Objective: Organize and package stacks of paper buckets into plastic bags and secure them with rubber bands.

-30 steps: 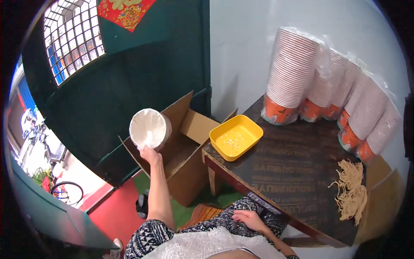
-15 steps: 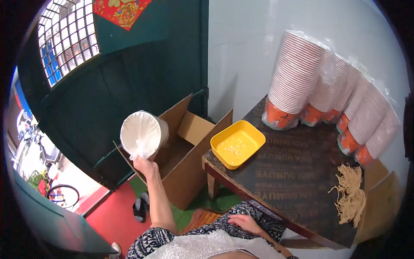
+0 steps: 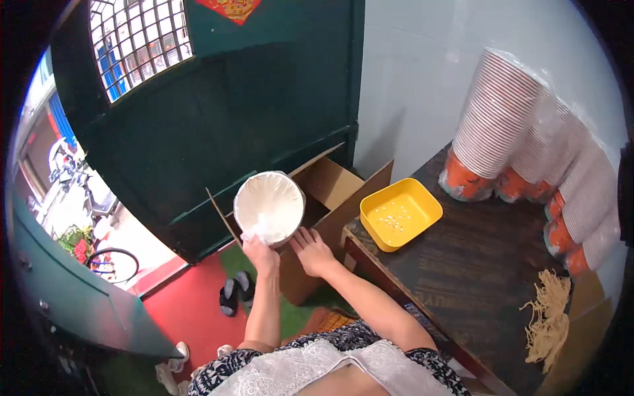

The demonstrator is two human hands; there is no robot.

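At the far left, parked vehicles [image 3: 82, 175] are seen through an open doorway. Beside it stands a dark green door [image 3: 264, 86] with a barred window [image 3: 142, 43]; dark slippers [image 3: 228, 297] are left on the red and green floor below. Near the centre, a round, plastic-wrapped white bundle [image 3: 269, 201] is held above an open cardboard box [image 3: 297, 280], its round end facing up. Its gathered plastic is gripped by the left hand [image 3: 261, 256]. The right hand [image 3: 314, 256] is placed at the bundle's lower right, fingers extended and not clenched; whether the bundle is touched by it cannot be told. Farther right, a yellow basin [image 3: 415, 221] dotted with small white bits is set on the corner of a dark surface [image 3: 429, 284]. Plastic-wrapped stacks of orange-and-white cups [image 3: 495, 119] are lined up behind, and beige strings [image 3: 548, 320] are laid nearer, by the right edge.
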